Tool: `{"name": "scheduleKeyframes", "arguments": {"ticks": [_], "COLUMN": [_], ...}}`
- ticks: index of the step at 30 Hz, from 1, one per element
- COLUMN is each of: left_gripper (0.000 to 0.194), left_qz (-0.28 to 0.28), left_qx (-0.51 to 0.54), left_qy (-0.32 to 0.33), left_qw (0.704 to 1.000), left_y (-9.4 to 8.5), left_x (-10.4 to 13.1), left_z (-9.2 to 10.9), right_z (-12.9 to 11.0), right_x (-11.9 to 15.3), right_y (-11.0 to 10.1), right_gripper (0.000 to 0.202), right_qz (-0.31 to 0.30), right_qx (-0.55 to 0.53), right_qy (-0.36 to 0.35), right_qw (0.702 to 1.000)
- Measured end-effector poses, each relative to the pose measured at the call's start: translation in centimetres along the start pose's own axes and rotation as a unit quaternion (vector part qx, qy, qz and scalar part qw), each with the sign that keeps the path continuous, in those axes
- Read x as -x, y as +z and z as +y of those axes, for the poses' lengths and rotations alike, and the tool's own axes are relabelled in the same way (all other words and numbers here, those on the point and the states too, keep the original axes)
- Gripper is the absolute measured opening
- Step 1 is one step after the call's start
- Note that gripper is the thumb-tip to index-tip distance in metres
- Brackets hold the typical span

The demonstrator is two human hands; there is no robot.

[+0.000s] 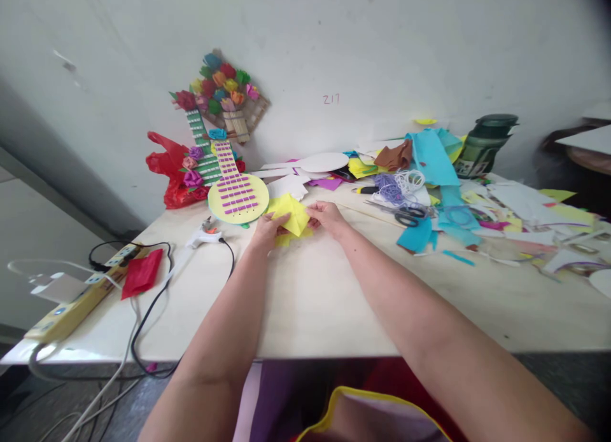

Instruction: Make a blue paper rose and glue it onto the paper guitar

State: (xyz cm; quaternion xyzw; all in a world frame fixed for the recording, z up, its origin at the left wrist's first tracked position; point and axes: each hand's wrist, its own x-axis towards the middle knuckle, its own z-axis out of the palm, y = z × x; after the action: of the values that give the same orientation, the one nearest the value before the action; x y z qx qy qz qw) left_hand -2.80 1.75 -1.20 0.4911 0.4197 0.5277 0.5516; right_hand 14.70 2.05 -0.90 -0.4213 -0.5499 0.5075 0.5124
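Observation:
A folded sheet of yellow paper (292,214) is held up between my two hands, just over the table. My left hand (270,229) pinches its left edge, thumb on top. On the right edge, the fingertips of my right hand (327,218) are closed around the paper. Below it another bit of yellow paper (286,240) shows, partly hidden by the hands. Right behind my left hand stands a round yellow paper piece with a neck (240,197), shaped like a guitar and striped in purple and white.
On the left lie a glue gun (206,236), a power strip (71,308) with cords and red paper (142,273). Paper flowers (224,82) lean on the wall. To the right are scissors (405,214), yarn (389,187), blue crepe paper (432,156), scraps and a green bottle (487,146).

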Motion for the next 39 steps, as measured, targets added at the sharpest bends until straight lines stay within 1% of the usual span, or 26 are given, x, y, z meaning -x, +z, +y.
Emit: {"name": "scheduleKeyframes", "arguments": {"ticks": [2,3,4,6,8,10,13,15,20,26,31,35,39], "left_gripper": [0.039,0.039,0.039,0.039,0.038,0.038,0.036,0.035,0.033,0.036,0.038,0.035,0.037], "left_qz": [0.008,0.010,0.011,0.009,0.011,0.013,0.014,0.010,-0.008,-0.025,-0.044,-0.050,-0.056], "left_qx": [0.002,0.005,0.010,0.022,0.037,0.052,0.069,0.075,0.089,0.088,0.092,0.094,0.089], "left_qy": [0.001,0.004,0.010,0.021,0.033,0.044,0.051,0.047,0.040,0.037,0.028,0.023,0.022], "left_qw": [1.000,1.000,1.000,0.999,0.999,0.998,0.996,0.996,0.995,0.995,0.994,0.994,0.994], "left_y": [-0.1,-0.2,-0.3,-0.4,-0.5,-0.4,-0.3,-0.3,-0.4,-0.1,0.1,0.0,-0.1], "left_x": [-0.1,-0.2,-0.2,-0.2,-0.2,-0.1,0.0,0.0,-0.1,0.1,0.3,0.2,0.2], "left_z": [0.0,-0.1,-0.1,0.0,0.1,0.2,0.3,0.3,0.1,0.2,0.3,0.2,0.2], "right_z": [0.3,0.5,0.7,0.7,0.6,0.3,0.0,-0.1,0.0,-0.1,0.2,0.7,1.0], "right_x": [-0.3,-0.4,-0.5,-0.4,-0.1,0.3,0.7,0.7,0.6,0.6,0.4,0.0,-0.2], "right_y": [0.0,0.0,0.0,0.1,0.3,0.6,1.0,1.2,1.5,1.6,1.8,1.7,1.5], "right_gripper": [0.021,0.027,0.033,0.042,0.045,0.044,0.040,0.039,0.034,0.029,0.016,0.014,0.010], "right_qz": [0.030,0.053,0.073,0.096,0.092,0.071,0.034,0.022,0.004,-0.010,0.014,0.034,0.036], "right_qx": [0.056,0.102,0.156,0.268,0.349,0.397,0.438,0.455,0.477,0.473,0.451,0.433,0.419], "right_qy": [-0.050,-0.091,-0.138,-0.232,-0.300,-0.343,-0.379,-0.388,-0.392,-0.390,-0.378,-0.382,-0.385], "right_qw": [0.997,0.989,0.975,0.930,0.883,0.848,0.814,0.801,0.787,0.790,0.808,0.816,0.822]}}
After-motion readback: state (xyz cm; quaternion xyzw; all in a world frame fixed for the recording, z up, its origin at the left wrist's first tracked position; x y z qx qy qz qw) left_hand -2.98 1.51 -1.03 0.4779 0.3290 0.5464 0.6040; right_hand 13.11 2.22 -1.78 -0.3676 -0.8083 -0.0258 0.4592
